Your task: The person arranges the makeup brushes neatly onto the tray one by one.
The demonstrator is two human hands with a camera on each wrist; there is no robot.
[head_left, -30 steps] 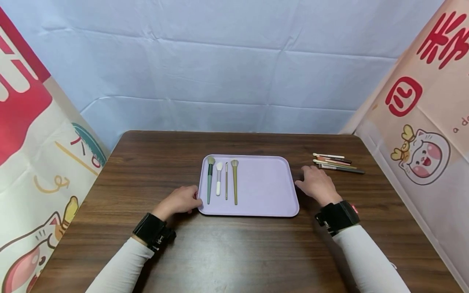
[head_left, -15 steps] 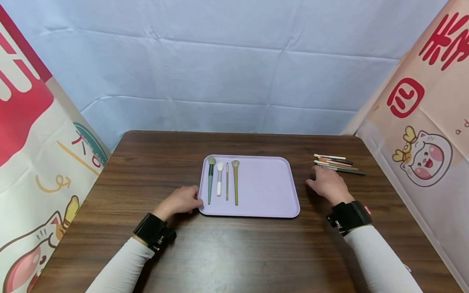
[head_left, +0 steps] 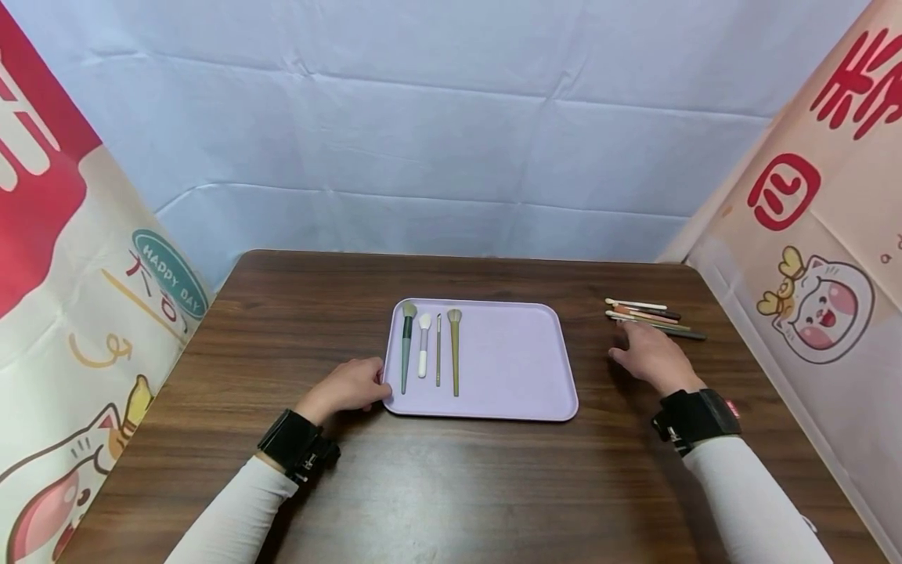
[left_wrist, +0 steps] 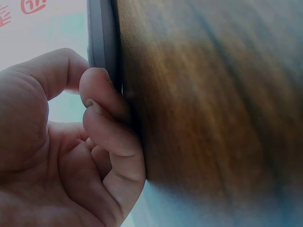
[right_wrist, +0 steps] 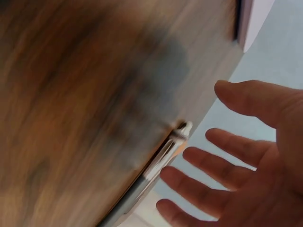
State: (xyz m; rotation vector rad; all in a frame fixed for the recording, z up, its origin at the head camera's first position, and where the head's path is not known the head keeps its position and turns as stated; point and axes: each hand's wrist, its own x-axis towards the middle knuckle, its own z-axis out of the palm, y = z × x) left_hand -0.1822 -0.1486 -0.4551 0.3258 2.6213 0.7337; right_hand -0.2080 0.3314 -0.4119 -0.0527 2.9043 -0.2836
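Note:
A lilac tray [head_left: 514,360] lies on the table, bearing a green-handled makeup brush [head_left: 405,352], a white-tipped brush [head_left: 423,352], a thin brush [head_left: 438,356] and a wide olive brush [head_left: 455,356] side by side. My left hand [head_left: 348,385] pinches the tray's near-left corner; in the left wrist view its thumb and curled fingers [left_wrist: 109,132] meet at the rim. My right hand [head_left: 657,356], fingers spread and holding nothing, hovers at a pile of several makeup brushes [head_left: 690,334]. In the right wrist view, a grey-handled brush [right_wrist: 142,182] is close to its fingertips.
The brown wooden table [head_left: 451,486] reaches back to a pale blue cloth [head_left: 423,141]. Printed cloths hang at the left [head_left: 63,258] and right [head_left: 824,313] sides. The brush pile lies to the right of the tray.
My right hand has moved right, away from the tray's right edge and in toward the brush pile. My left hand stays at the tray corner.

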